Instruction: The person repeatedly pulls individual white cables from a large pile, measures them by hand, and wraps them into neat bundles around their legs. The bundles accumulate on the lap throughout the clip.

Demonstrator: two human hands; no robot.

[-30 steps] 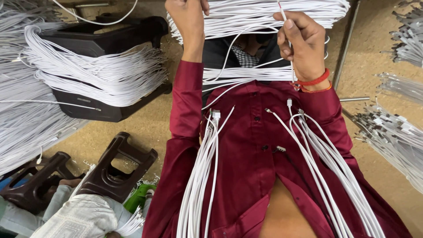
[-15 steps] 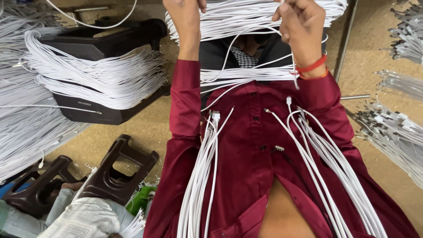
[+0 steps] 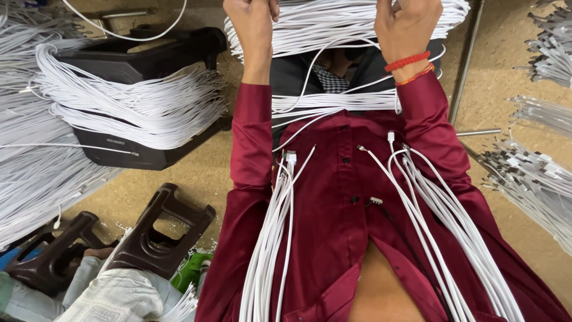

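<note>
My left hand [image 3: 253,27] and my right hand [image 3: 408,27] are raised at the top of the view, both closed on a thick bundle of white cables [image 3: 333,21] stretched across my lap. The fingertips are partly cut off by the frame edge. My right wrist wears red thread bands [image 3: 408,62]. More white cables with plugs hang down my maroon shirt in two groups, one on the left [image 3: 277,238] and one on the right [image 3: 441,220]. A few loose strands [image 3: 333,101] lie between my forearms.
A black plastic stool [image 3: 131,65] draped with white cables [image 3: 137,110] stands at left. Two dark brown stools [image 3: 158,232] lie lower left beside another person's light sleeve [image 3: 113,298]. Cable piles [image 3: 536,179] lie on the sandy floor at right, near a metal rod [image 3: 462,65].
Both hands have moved farther up, toward the top edge, staying on the cable bundle. The right hand rose the most. The view has tilted slightly.
</note>
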